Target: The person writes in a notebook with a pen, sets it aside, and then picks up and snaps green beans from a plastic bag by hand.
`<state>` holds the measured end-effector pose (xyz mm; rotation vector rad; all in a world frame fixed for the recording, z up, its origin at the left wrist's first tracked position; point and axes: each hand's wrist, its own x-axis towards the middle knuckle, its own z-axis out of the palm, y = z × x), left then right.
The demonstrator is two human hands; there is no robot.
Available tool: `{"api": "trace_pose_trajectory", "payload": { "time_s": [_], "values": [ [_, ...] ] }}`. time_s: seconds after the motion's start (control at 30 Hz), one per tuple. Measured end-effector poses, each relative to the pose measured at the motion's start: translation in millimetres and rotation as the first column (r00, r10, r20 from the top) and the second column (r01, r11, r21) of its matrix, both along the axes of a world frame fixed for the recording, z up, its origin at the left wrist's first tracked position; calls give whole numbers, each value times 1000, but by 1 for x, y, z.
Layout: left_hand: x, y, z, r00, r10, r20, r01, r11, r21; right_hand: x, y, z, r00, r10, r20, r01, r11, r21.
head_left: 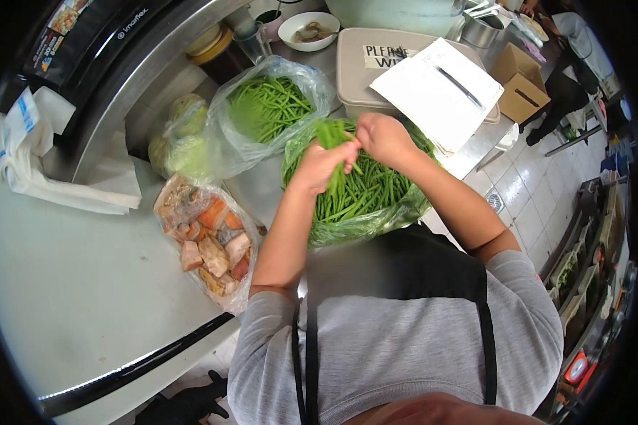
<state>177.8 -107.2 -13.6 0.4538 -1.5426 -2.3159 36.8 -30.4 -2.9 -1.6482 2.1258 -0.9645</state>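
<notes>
Between left hand and right hand fingers, green beans above bag

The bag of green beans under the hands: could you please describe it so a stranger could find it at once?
On the counter, beside the beige lidded bin, lie two bags of green beans. The bag of green beans you want is the nearer one, under the left hand and right hand, which hold beans above it; the other bag sits farther back, untouched.
</notes>
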Motion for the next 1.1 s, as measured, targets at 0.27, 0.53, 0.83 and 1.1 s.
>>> {"api": "trace_pose_trajectory", "payload": {
  "time_s": [0.27,0.53,0.83,1.1],
  "values": [
    [-17,-88,22,749,660,63,-76,180,-981,7,17,-31,980,193,-46,-152,882,446],
    [10,-156,20,470,838,279,384,90,-919,16,48,-57,873,446,-198,-347,853,389],
    [3,-12,-10,947,57,316,200,665,-720,6,24,-3,898,356,-260,-381,923,-48],
    [7,-8,-16,969,154,195,-19,828,-560,-5,16,11,881,176,-439,-253,960,-123]
  ]
}}
